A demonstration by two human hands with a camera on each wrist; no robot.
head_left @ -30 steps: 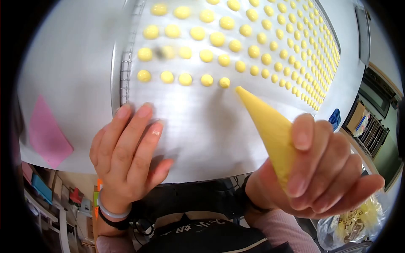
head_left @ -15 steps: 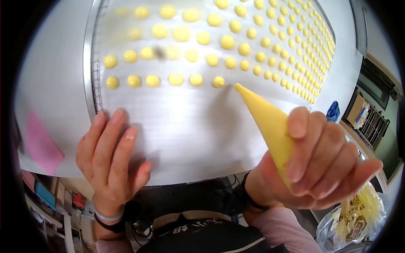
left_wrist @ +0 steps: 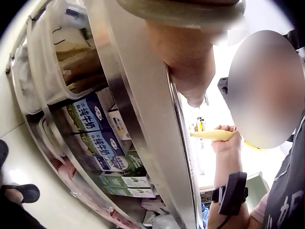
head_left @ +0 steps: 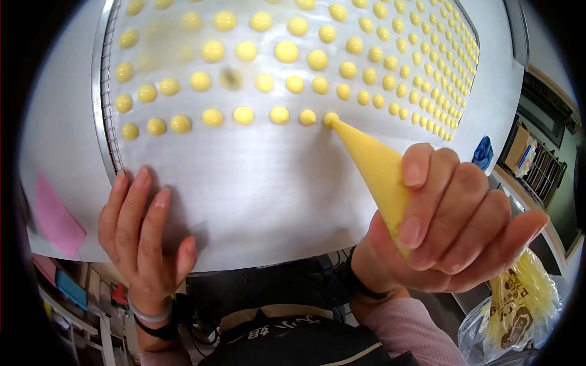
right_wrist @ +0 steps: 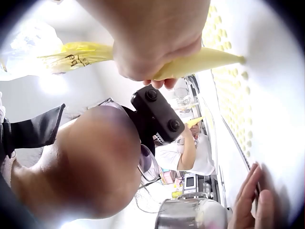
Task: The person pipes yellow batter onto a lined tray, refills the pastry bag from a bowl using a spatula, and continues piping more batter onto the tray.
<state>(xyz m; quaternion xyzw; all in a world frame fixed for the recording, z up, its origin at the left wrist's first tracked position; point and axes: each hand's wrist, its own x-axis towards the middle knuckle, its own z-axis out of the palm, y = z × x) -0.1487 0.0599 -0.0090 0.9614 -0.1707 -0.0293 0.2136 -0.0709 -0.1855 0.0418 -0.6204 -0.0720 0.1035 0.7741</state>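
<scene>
My right hand [head_left: 455,219] grips a piping bag [head_left: 372,171] full of pale yellow batter, fingers curled round it. Its narrow tip points down at the front row, right at a small fresh dot [head_left: 330,119]. Rows of round yellow batter dots [head_left: 286,51] cover the far part of a white sheet [head_left: 256,177] lying on a wire-edged tray [head_left: 105,104]. At the tray's left front corner my left hand [head_left: 141,238] rests with fingers extended, fingertips at the edge. The right wrist view shows the bag's printed tail [right_wrist: 86,55] trailing behind the fist.
A pink sheet [head_left: 58,216] lies left of the tray, and a crumpled blue thing [head_left: 483,152] to its right. Shelves under the table hold milk cartons [left_wrist: 93,126]. Another person [right_wrist: 190,148] stands in the background, near a metal pot [right_wrist: 186,214].
The tray has slid left together with my left hand. More batter dots have been added at the right end of the front row. My right hand has stayed nearly in place with the bag.
</scene>
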